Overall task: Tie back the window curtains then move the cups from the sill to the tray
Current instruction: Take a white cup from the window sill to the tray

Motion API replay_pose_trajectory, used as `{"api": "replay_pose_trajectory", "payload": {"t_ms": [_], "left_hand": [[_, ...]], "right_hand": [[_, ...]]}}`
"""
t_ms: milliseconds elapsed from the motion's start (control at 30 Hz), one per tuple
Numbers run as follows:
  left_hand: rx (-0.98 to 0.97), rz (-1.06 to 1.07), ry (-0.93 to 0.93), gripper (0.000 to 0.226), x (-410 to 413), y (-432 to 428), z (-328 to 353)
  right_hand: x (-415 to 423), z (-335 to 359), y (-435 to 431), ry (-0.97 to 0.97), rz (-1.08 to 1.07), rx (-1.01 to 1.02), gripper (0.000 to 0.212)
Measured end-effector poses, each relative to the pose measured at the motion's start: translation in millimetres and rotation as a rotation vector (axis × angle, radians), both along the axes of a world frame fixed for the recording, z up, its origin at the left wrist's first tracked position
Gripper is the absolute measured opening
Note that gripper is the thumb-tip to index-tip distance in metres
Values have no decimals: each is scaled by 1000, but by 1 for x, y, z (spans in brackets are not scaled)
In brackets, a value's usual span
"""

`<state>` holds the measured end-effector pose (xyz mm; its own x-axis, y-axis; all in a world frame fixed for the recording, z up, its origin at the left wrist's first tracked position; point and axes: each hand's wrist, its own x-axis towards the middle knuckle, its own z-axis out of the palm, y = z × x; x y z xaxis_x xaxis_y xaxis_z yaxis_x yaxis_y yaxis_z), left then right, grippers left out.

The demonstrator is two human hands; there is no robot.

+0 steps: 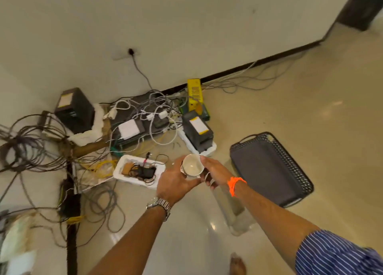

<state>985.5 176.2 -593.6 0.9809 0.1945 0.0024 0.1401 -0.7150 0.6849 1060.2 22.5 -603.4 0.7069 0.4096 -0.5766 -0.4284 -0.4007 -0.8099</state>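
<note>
An empty white cup (192,165) is held upright above the floor between both my hands. My left hand (175,183) wraps its near-left side, with a metal watch on that wrist. My right hand (215,172) grips its right side and handle; an orange thread is tied around that wrist. A dark grey plastic tray (269,169) with a perforated rim and handles lies on the floor to the right of the cup, with nothing on it. No curtain or window sill is in view.
A tangle of cables, black power units (74,110), white adapters and foam boxes (138,171) crowds the floor against the wall on the left. A yellow device (194,92) leans at the baseboard. Glossy beige floor tiles lie around the tray. My bare foot (238,264) shows at the bottom.
</note>
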Motion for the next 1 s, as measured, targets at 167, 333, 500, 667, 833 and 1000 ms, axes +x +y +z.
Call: {"api": "replay_pose_trajectory", "payload": {"t_ms": [167,333,500,667,833,1000], "left_hand": [[-52,-111,35,78,43,-81,-19],[-119,-238,116,75,69,-151,-44],[-192,-345,195,75,83,-209,-78],[-183,-434,259,77,93,-248,-114],[-136,-456,336,79,98,-271,-152],[-140,-443,418,77,94,-277,-184]], "right_hand": [[20,-17,-92,-60,-143,-15,39],[23,-33,-168,-93,-235,-45,36],[23,-55,-229,-122,-284,-122,32],[20,-86,-268,-110,-335,-194,36],[18,-124,-288,-89,-365,-232,34],[18,-156,-295,-112,-308,-277,32]]}}
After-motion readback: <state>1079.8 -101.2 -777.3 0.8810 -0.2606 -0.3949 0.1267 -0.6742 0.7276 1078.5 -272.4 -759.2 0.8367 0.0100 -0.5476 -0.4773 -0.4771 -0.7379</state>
